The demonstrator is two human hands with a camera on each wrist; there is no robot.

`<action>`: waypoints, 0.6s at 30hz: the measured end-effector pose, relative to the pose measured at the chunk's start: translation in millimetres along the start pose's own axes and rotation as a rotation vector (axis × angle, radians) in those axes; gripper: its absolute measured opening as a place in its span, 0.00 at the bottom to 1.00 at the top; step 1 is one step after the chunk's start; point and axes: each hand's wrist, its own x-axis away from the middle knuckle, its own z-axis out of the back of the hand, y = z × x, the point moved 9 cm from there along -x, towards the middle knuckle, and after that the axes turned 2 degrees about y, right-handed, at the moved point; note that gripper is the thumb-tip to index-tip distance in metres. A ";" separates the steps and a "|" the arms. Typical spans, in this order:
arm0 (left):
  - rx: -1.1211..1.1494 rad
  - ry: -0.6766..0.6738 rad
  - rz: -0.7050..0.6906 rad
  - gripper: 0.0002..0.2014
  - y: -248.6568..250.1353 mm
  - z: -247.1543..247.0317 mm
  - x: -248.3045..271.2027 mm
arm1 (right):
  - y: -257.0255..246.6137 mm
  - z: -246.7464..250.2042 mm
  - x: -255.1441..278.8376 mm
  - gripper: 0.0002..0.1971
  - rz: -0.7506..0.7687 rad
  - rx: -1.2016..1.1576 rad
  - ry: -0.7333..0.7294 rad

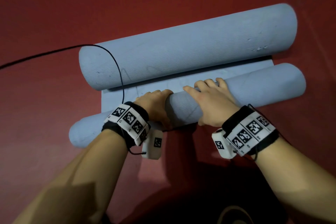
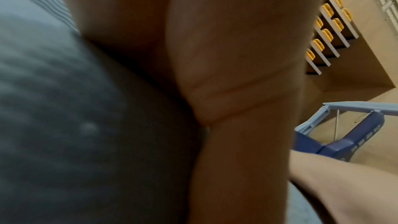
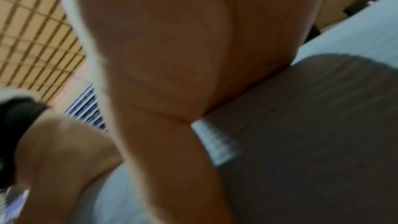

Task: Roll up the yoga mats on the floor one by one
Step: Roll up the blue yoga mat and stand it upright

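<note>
Two blue-grey yoga mat rolls lie side by side on the red floor. The near roll (image 1: 258, 85) is the thinner one, and both hands are on its middle. My left hand (image 1: 154, 103) grips it, fingers curled over the far side and thumb on the near side. Just to its right, my right hand (image 1: 209, 100) wraps over the top. A flat strip of mat (image 1: 116, 98) shows between the rolls. The thicker far roll (image 1: 187, 45) is untouched. The wrist views show each palm, left (image 2: 226, 57) and right (image 3: 172, 57), pressed against the ribbed mat (image 2: 64, 108) (image 3: 323, 134).
A black cable (image 1: 119, 71) runs from my left wrist over the far roll's left end and off to the left across the red floor (image 1: 45, 14). A dark round object (image 1: 234, 214) lies at the bottom edge near my body.
</note>
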 end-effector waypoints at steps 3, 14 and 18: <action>0.018 0.018 0.004 0.49 -2.1 2.0 -0.4 | 0.7 3.4 -6.8 0.55 0.010 -0.013 -0.028; -0.076 0.184 0.034 0.52 6.0 3.6 7.1 | 9.4 9.2 -24.5 0.59 0.020 -0.086 -0.102; -0.057 0.134 0.034 0.50 1.9 13.8 -2.2 | 8.3 13.5 -11.9 0.59 -0.024 -0.011 0.009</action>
